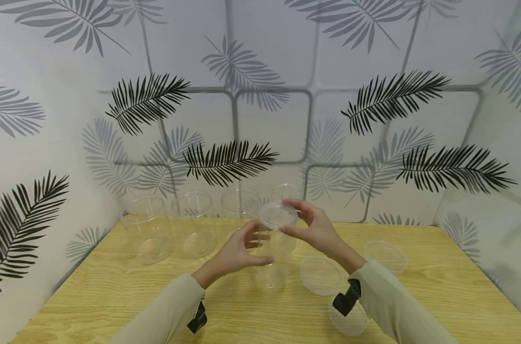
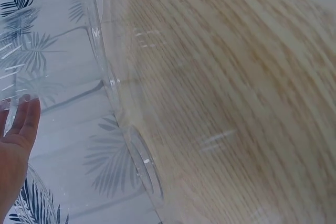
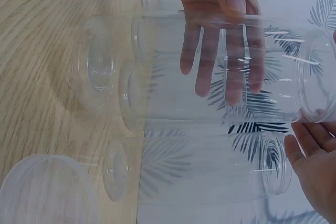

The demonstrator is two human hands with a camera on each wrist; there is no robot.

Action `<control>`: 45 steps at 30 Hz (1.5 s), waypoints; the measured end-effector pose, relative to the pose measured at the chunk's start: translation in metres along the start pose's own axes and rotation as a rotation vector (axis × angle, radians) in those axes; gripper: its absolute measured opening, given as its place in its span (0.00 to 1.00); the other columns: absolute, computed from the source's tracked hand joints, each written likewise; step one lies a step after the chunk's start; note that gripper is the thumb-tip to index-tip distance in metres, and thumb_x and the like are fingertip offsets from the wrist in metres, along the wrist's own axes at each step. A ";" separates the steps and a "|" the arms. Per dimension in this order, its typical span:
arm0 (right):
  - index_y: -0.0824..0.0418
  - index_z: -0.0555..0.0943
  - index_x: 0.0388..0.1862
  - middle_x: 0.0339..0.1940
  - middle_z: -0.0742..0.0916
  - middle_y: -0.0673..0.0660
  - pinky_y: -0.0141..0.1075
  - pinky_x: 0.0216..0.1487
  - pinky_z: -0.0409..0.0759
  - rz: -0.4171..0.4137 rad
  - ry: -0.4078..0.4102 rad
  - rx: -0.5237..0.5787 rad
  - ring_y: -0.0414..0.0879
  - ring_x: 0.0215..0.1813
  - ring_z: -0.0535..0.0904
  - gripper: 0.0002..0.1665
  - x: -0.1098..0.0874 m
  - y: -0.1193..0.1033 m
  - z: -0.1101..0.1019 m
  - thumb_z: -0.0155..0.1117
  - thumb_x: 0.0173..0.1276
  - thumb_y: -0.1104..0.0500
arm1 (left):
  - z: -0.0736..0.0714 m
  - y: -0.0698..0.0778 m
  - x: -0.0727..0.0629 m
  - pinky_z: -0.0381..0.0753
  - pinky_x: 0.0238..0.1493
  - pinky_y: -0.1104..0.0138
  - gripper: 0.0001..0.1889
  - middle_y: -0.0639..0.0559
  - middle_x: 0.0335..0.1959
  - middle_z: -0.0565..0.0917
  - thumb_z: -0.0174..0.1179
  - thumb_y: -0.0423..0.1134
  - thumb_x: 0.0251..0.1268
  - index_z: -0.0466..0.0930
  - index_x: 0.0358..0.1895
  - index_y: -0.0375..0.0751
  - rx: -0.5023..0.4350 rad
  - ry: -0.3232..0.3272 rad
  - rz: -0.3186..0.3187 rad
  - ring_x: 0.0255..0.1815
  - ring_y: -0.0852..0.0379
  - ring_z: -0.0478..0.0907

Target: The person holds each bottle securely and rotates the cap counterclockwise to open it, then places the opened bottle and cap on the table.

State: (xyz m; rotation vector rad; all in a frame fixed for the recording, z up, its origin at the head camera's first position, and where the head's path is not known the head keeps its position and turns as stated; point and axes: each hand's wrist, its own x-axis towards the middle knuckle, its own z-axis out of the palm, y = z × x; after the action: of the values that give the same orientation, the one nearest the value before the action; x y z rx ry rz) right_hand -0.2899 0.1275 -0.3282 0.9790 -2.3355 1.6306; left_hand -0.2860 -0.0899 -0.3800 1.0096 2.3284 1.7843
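A tall clear plastic jar (image 1: 271, 276) stands upright on the table before me. My left hand (image 1: 241, 248) grips its side, thumb towards me and fingers round the far side; in the right wrist view those fingers show through the jar wall (image 3: 168, 95). At the jar's mouth, my right hand (image 1: 314, 228) holds a round whitish lid (image 1: 278, 216) by its edge, thumb in front and fingers behind. Whether the lid sits fully down on the rim I cannot tell. In the left wrist view, the left fingertips (image 2: 25, 100) are at the left edge.
More clear jars stand in a row behind, among them one at the far left (image 1: 147, 234) and one beside it (image 1: 193, 224). Three round lids lie on the wooden table: one near the jar (image 1: 321, 275), one at the front (image 1: 348, 319), one further right (image 1: 386, 256). A leaf-patterned wall rises behind.
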 end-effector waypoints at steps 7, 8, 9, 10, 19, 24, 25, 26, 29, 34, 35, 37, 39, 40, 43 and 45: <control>0.65 0.67 0.62 0.59 0.76 0.59 0.43 0.60 0.72 0.017 0.035 0.002 0.53 0.61 0.72 0.36 -0.002 0.000 0.001 0.69 0.55 0.60 | 0.004 0.005 -0.001 0.72 0.59 0.52 0.40 0.44 0.61 0.70 0.69 0.34 0.48 0.58 0.66 0.47 0.009 -0.003 -0.006 0.59 0.44 0.71; 0.65 0.67 0.62 0.59 0.76 0.59 0.42 0.60 0.72 0.016 0.034 0.003 0.53 0.61 0.72 0.36 -0.003 0.001 0.001 0.69 0.55 0.60 | 0.004 0.008 -0.002 0.72 0.58 0.52 0.40 0.44 0.60 0.70 0.69 0.33 0.48 0.58 0.66 0.46 0.012 0.000 -0.006 0.59 0.44 0.71; 0.65 0.67 0.62 0.59 0.76 0.59 0.41 0.59 0.73 0.018 0.033 0.005 0.53 0.61 0.72 0.36 -0.003 0.001 0.001 0.69 0.55 0.60 | 0.004 0.011 -0.003 0.72 0.58 0.51 0.40 0.43 0.60 0.71 0.69 0.33 0.48 0.58 0.66 0.45 0.017 0.002 -0.007 0.59 0.43 0.72; 0.64 0.68 0.62 0.59 0.76 0.59 0.40 0.58 0.74 0.019 0.029 0.007 0.53 0.61 0.72 0.36 -0.003 0.001 0.001 0.69 0.55 0.60 | 0.004 0.014 -0.004 0.73 0.57 0.51 0.40 0.42 0.59 0.71 0.68 0.33 0.48 0.59 0.66 0.44 0.020 0.003 -0.009 0.58 0.43 0.72; 0.62 0.68 0.63 0.61 0.74 0.60 0.31 0.59 0.72 0.000 -0.083 0.077 0.50 0.63 0.70 0.36 -0.003 0.000 -0.004 0.69 0.55 0.58 | 0.001 0.026 -0.007 0.76 0.54 0.53 0.38 0.42 0.55 0.75 0.70 0.32 0.45 0.63 0.63 0.42 0.024 -0.019 -0.023 0.55 0.41 0.74; 0.64 0.63 0.66 0.64 0.70 0.63 0.29 0.53 0.75 -0.010 -0.255 0.223 0.43 0.60 0.72 0.37 0.001 0.002 -0.013 0.64 0.60 0.61 | -0.001 0.011 -0.003 0.77 0.53 0.58 0.40 0.45 0.56 0.76 0.71 0.32 0.43 0.63 0.64 0.46 -0.007 -0.045 -0.032 0.55 0.45 0.75; 0.65 0.61 0.67 0.64 0.69 0.64 0.30 0.52 0.76 -0.011 -0.287 0.253 0.42 0.59 0.73 0.36 0.002 0.002 -0.015 0.63 0.61 0.62 | -0.001 0.008 -0.003 0.77 0.53 0.59 0.40 0.45 0.56 0.75 0.71 0.32 0.43 0.63 0.64 0.47 -0.012 -0.050 -0.032 0.55 0.46 0.75; 0.65 0.60 0.67 0.65 0.69 0.64 0.31 0.52 0.77 -0.010 -0.317 0.278 0.42 0.59 0.73 0.36 0.003 0.003 -0.016 0.62 0.62 0.62 | -0.002 0.005 -0.002 0.77 0.54 0.59 0.40 0.46 0.56 0.75 0.72 0.32 0.43 0.63 0.64 0.48 -0.013 -0.052 -0.034 0.55 0.47 0.75; 0.65 0.56 0.69 0.67 0.66 0.63 0.32 0.53 0.76 -0.005 -0.369 0.317 0.41 0.60 0.71 0.38 0.005 0.003 -0.019 0.60 0.64 0.61 | -0.002 0.003 -0.002 0.77 0.54 0.61 0.40 0.48 0.57 0.75 0.72 0.35 0.43 0.63 0.64 0.50 -0.018 -0.058 -0.023 0.55 0.46 0.75; 0.65 0.52 0.71 0.70 0.62 0.62 0.32 0.56 0.75 0.012 -0.339 0.322 0.41 0.63 0.68 0.42 0.002 0.003 -0.019 0.61 0.63 0.59 | -0.003 0.000 -0.001 0.77 0.54 0.61 0.40 0.47 0.57 0.74 0.72 0.38 0.43 0.63 0.63 0.51 -0.016 -0.049 0.003 0.56 0.43 0.74; 0.64 0.53 0.71 0.70 0.63 0.62 0.32 0.56 0.74 0.018 -0.315 0.315 0.41 0.64 0.68 0.42 0.001 0.003 -0.019 0.62 0.63 0.59 | -0.003 -0.001 -0.001 0.77 0.54 0.60 0.40 0.47 0.57 0.74 0.72 0.38 0.43 0.62 0.63 0.51 -0.015 -0.045 0.007 0.56 0.44 0.74; 0.62 0.56 0.69 0.69 0.65 0.61 0.32 0.56 0.75 0.025 -0.249 0.281 0.43 0.64 0.68 0.40 -0.001 0.003 -0.017 0.63 0.62 0.59 | -0.003 -0.002 -0.001 0.76 0.54 0.57 0.40 0.47 0.57 0.74 0.72 0.38 0.44 0.62 0.63 0.52 -0.009 -0.037 0.011 0.55 0.47 0.75; 0.61 0.60 0.68 0.67 0.67 0.61 0.33 0.56 0.75 0.030 -0.174 0.251 0.47 0.64 0.69 0.38 -0.003 0.002 -0.015 0.64 0.61 0.60 | -0.004 -0.003 -0.001 0.75 0.55 0.53 0.40 0.48 0.57 0.74 0.72 0.37 0.44 0.62 0.63 0.53 -0.006 -0.027 0.008 0.55 0.49 0.75; 0.60 0.61 0.67 0.66 0.68 0.61 0.33 0.56 0.76 0.031 -0.140 0.235 0.50 0.63 0.69 0.37 -0.004 0.002 -0.013 0.64 0.60 0.60 | -0.004 -0.003 -0.001 0.75 0.55 0.52 0.40 0.47 0.57 0.74 0.71 0.37 0.44 0.62 0.64 0.54 -0.006 -0.023 0.010 0.55 0.50 0.75; 0.60 0.64 0.64 0.63 0.71 0.62 0.34 0.54 0.77 0.031 -0.049 0.196 0.57 0.61 0.69 0.35 -0.007 -0.001 -0.007 0.65 0.59 0.62 | -0.004 -0.004 0.000 0.74 0.56 0.51 0.40 0.46 0.57 0.74 0.71 0.36 0.45 0.61 0.64 0.54 0.000 -0.015 0.018 0.56 0.50 0.75; 0.61 0.65 0.64 0.61 0.72 0.62 0.34 0.53 0.78 0.037 -0.005 0.179 0.59 0.61 0.69 0.35 -0.008 -0.004 -0.003 0.66 0.58 0.62 | -0.003 -0.003 0.000 0.74 0.56 0.52 0.40 0.45 0.58 0.73 0.71 0.36 0.46 0.61 0.65 0.53 0.001 -0.012 0.023 0.56 0.49 0.75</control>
State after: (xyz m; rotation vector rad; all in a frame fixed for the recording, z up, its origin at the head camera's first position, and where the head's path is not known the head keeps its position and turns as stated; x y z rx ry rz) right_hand -0.2819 0.1332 -0.3277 0.9777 -2.2552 1.8807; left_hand -0.2886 -0.0933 -0.3813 1.0489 2.3201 1.7808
